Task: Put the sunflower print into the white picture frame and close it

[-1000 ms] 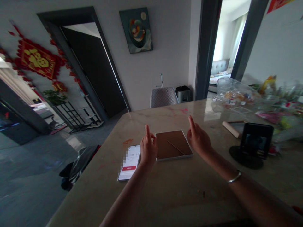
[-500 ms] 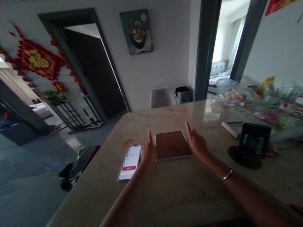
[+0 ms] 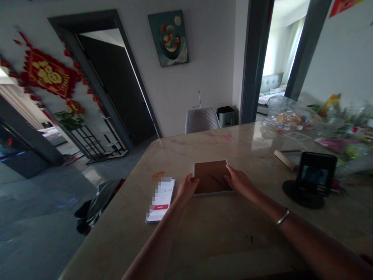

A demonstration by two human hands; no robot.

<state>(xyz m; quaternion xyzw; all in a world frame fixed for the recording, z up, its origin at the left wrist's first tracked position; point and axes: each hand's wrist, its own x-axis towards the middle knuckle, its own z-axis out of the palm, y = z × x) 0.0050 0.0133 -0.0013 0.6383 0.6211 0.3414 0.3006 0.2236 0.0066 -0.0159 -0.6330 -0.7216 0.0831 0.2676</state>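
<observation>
Hands, raised with pointing fingers before, now grip the brown panel by both sides.

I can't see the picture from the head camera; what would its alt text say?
Left hand and right hand grip opposite sides of a brown panel above a table, between a phone and a black stand.

The room is dim, with its strongest daylight coming through the doorway at the upper right, where the curtain looks washed out, and a pale sheen lies on the tabletop. The phone screen glows white, partly covered by blocky pixelation. Wide-angle distortion tilts the door frames toward the edges, and the clutter at far right is smeared and soft.
</observation>
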